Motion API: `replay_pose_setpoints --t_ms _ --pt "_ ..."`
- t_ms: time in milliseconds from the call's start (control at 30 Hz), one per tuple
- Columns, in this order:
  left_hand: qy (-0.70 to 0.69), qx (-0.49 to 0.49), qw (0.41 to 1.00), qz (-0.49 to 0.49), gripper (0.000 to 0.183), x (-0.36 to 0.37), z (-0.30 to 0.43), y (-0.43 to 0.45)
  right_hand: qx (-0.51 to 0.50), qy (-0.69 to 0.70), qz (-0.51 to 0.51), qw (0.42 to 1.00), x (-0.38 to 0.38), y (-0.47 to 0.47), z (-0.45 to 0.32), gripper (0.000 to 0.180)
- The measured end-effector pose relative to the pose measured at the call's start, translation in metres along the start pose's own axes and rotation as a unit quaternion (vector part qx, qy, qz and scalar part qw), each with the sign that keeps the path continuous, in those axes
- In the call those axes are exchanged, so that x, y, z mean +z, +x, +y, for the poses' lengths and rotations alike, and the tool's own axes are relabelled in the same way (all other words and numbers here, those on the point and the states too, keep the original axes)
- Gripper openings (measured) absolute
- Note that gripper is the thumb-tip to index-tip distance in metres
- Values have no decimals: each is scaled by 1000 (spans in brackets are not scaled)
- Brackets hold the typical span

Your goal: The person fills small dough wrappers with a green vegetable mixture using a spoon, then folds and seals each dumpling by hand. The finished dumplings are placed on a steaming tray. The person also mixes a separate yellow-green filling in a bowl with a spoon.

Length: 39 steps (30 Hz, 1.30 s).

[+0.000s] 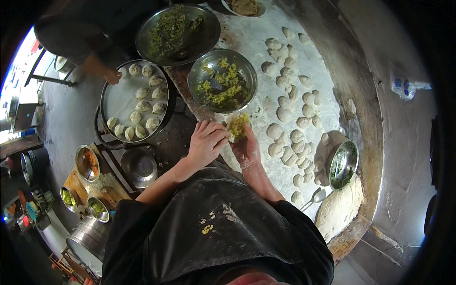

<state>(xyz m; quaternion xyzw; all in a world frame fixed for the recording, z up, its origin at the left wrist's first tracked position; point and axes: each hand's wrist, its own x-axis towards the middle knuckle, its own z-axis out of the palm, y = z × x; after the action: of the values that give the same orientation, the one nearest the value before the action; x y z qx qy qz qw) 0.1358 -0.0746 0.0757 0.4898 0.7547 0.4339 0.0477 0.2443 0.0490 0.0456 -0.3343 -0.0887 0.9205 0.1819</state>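
My right hand [248, 151] cups a round dough wrapper [232, 138] that carries a mound of yellow-green chopped filling [239, 125]. The fingers of my left hand [209, 141] pinch the wrapper's left edge, which still lies open over the filling. Just beyond both hands stands a steel bowl [253, 93] with more of that yellow-green filling inside. Several floured dough balls [284, 115] lie to the right on the flour-dusted worktop [262, 156].
Another person's hand [112, 76] reaches over a round tray [121, 99] of several filled buns. A large bowl of greens [213, 30] stands at the back. On the right are a herb bowl [331, 160], a spoon [319, 195] and a dough slab [340, 206].
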Motion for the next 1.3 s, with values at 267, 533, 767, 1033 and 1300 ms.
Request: replay_pose_setpoints --t_ms 267,533,767,1033,1300 --pt "-42 -44 998 33 16 -23 -9 2 35 -2 19 999 10 0 16 31" --pt "-498 -329 799 -76 40 -24 -50 -48 73 -15 -11 997 20 -1 30 36" --pt "-449 -273 850 31 41 -40 -31 -54 87 -76 -11 993 34 -8 51 34" --pt "-98 -148 975 136 26 -67 -19 -67 106 -147 32 983 42 -9 68 31" --pt "-189 -229 945 138 26 -81 -8 -66 93 -219 -41 970 62 -22 72 27"
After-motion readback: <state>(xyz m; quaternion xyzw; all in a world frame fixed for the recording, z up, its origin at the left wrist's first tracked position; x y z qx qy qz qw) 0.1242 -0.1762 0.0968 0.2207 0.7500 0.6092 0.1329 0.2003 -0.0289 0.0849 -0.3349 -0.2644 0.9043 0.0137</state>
